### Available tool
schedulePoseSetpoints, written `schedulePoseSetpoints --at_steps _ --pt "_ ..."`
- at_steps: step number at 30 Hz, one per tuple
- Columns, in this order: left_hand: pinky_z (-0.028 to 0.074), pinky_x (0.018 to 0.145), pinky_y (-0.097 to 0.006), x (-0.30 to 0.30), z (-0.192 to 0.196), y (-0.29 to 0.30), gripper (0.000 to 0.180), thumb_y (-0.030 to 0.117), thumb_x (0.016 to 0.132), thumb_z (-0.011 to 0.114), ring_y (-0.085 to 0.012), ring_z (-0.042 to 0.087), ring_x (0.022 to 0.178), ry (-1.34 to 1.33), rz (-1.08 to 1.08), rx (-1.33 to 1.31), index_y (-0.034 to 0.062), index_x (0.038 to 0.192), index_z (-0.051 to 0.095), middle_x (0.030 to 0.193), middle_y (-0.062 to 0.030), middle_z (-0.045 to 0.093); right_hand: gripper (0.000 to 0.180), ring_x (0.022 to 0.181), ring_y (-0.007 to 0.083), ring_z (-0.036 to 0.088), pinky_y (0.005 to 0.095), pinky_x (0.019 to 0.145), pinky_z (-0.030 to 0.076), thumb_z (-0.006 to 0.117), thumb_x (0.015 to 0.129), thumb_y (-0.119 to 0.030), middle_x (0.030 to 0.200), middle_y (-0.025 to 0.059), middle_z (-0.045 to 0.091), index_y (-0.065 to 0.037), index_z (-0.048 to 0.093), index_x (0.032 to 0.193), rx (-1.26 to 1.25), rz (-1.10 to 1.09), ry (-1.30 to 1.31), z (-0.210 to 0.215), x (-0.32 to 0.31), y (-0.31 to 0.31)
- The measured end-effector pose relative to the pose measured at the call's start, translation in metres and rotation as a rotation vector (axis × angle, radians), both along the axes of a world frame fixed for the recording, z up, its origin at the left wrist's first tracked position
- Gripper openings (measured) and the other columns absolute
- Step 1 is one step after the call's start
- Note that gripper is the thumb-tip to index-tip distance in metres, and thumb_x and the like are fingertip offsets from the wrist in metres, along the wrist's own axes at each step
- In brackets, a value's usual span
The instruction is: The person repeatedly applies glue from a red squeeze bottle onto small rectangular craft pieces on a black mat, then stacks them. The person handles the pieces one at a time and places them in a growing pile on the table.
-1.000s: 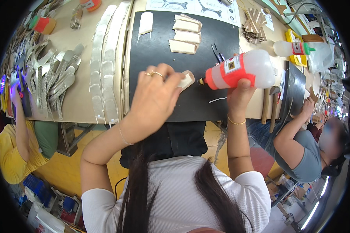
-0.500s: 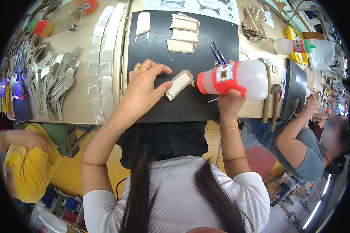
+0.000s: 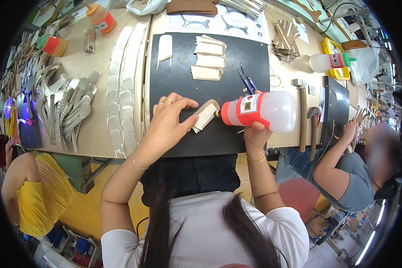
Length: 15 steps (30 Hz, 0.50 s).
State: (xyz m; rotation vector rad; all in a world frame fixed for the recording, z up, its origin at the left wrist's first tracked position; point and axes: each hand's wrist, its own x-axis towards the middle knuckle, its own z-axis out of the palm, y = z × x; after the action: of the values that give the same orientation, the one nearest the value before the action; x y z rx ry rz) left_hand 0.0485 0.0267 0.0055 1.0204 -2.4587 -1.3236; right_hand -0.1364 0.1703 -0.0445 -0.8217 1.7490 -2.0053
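My right hand (image 3: 257,134) grips a translucent plastic squeeze bottle (image 3: 279,111) with a red band and a warning label, tipped on its side. Its narrow dark nozzle meets the tan upper edge of a small cream strap piece (image 3: 204,118), which lies slanted on the black mat (image 3: 176,145). At that piece's left edge is the thumb of my left hand (image 3: 169,123); the fingers are apart and slightly bent. Farther up the mat, several similar cream pieces (image 3: 207,60) overlap in a column. A paler piece (image 3: 165,47) with thin prongs lies to their left.
Blue-handled tweezers (image 3: 248,82) lie on the mat's right side, with two hammers (image 3: 303,116) beyond. Long rows of pale straps (image 3: 127,80) and braided straps (image 3: 71,107) lie leftward. A green-capped bottle (image 3: 326,62) stands near a yellow tray (image 3: 337,47). Co-workers sit on both sides.
The view has shifted, so the table sits lower in the picture. The bottle's nozzle has moved slightly along the piece's tan edge; my left hand stays beside it.
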Motion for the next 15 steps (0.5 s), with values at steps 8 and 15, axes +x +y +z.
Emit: schedulePoseSetpoints --at_steps 8,15 --pt "0.041 0.091 -0.036 0.0 -0.001 0.001 0.027 0.018 0.085 0.072 -0.026 0.055 0.1 -0.028 0.003 0.008 0.0061 0.109 0.069 0.102 -0.0088 0.059 0.105 0.116 0.0257 0.059 0.0402 0.098 0.051 0.085 0.063 -0.058 0.131 0.0163 0.056 -0.003 0.037 0.14 -0.011 0.224 -0.258 0.008 0.043 0.013" --pt "0.042 0.086 -0.035 0.0 0.001 0.002 0.026 0.018 0.085 0.072 -0.0236 0.054 0.095 -0.006 0.01 -0.006 0.0059 0.107 0.07 0.099 -0.008 0.06 0.111 0.108 0.0281 0.061 0.048 0.092 0.056 0.07 0.066 -0.078 0.129 0.0142 0.051 -0.001 0.037 0.139 -0.116 -0.049 -0.285 0.026 0.0 0.003"
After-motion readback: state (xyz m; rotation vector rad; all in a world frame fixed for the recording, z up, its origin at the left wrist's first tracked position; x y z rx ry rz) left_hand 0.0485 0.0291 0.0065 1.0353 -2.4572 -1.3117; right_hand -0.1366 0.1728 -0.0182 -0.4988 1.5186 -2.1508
